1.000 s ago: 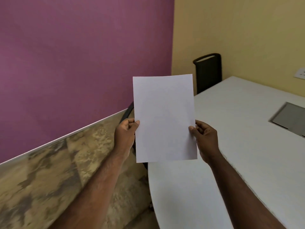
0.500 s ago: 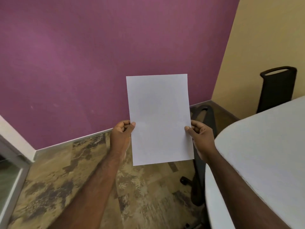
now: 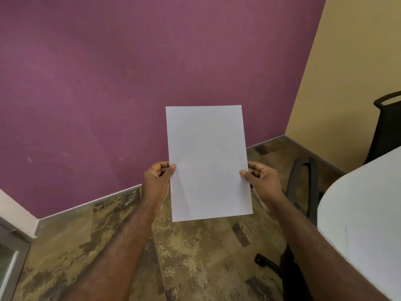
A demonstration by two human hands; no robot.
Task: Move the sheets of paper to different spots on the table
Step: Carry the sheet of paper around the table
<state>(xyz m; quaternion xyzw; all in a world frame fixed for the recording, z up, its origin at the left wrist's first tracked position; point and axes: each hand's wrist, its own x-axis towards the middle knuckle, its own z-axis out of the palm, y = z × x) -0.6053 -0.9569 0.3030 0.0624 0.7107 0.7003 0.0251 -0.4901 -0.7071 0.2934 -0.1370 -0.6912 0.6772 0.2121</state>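
A blank white sheet of paper [image 3: 208, 161] is held upright in the air in front of me, over the floor and left of the table. My left hand [image 3: 157, 181] pinches its left edge with thumb on the front. On the right edge my right hand [image 3: 260, 179] pinches it the same way. The white table [image 3: 364, 213] shows only its rounded end at the right edge of the view. No other sheet is in view.
A black office chair [image 3: 303, 192] stands against the table's end, its wheeled base [image 3: 269, 262] on the mottled brown floor. Another black chair [image 3: 388, 127] is by the yellow wall at far right. A purple wall fills the background; a door frame [image 3: 13, 257] sits at lower left.
My view has swung to the left, away from the table, which has slid to the right edge. The sheet stays held in both hands, centred before me.
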